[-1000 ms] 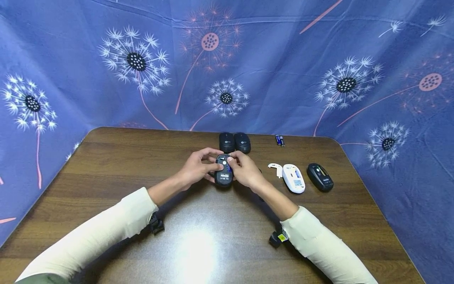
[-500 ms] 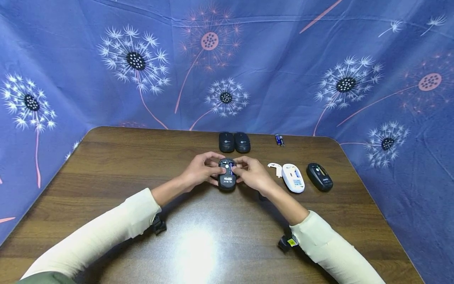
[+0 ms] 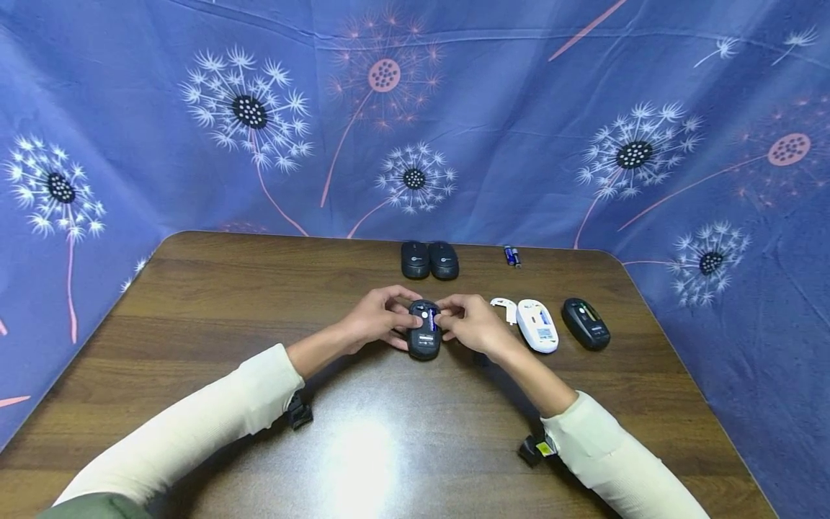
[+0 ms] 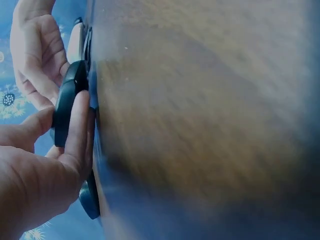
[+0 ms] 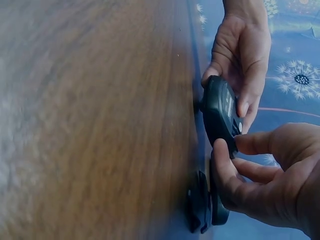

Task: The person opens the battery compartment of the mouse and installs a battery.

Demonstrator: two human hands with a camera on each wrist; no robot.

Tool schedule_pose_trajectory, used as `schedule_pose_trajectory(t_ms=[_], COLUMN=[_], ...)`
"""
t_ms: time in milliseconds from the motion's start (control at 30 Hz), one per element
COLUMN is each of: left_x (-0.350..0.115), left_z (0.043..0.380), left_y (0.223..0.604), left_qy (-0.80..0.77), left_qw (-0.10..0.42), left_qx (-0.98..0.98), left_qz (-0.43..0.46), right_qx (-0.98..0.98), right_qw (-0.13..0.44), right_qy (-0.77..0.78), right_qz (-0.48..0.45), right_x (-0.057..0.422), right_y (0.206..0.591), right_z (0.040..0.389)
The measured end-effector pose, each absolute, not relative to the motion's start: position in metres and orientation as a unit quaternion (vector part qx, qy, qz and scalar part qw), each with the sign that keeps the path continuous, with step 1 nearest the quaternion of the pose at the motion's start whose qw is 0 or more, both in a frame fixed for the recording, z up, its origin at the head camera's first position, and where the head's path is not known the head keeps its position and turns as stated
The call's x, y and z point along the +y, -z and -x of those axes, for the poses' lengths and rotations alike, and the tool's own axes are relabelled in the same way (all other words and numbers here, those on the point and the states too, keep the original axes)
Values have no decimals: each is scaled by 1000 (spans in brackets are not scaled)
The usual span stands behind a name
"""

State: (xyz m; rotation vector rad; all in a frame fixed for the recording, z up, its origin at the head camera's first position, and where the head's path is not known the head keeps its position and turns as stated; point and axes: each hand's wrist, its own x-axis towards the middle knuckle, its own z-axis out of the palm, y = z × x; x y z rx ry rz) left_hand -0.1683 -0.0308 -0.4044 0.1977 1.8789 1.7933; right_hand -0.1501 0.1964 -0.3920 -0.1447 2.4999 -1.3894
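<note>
A black computer mouse [image 3: 424,347] is held underside up above the table, its battery bay uncovered with a blue battery [image 3: 432,319] inside. My left hand [image 3: 381,318] grips its left side, thumb on the underside and fingers beneath, as the left wrist view shows too. On the opposite side, my right hand [image 3: 478,326] pinches the mouse, its thumb at the bay's edge beside the battery. In the right wrist view, one finger of that hand lies against the outer shell of the mouse [image 5: 216,115].
Two black mice [image 3: 429,261] stand side by side at the back, with two batteries [image 3: 512,256] to their right. A white mouse [image 3: 538,333], its white cover [image 3: 503,310] and another opened black mouse [image 3: 586,328] lie at right. Partly hidden under my right forearm is a black piece [image 3: 481,359].
Both hands have brought the mouse nearer to me and slightly right. My right thumb has slid from over the battery to the edge of the bay, leaving more of the battery visible.
</note>
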Motion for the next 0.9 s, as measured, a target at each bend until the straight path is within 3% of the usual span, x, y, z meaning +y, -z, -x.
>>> schedule_pose_trajectory(t_ms=[900], left_x=[-8], left_z=[169], left_y=[396], left_qy=[-591], left_qw=[302], left_qx=[741], left_qz=[-101], right_qx=[885], right_qw=[167], right_qy=[431], right_qz=[55], right_x=[222], right_y=[385], right_z=[147])
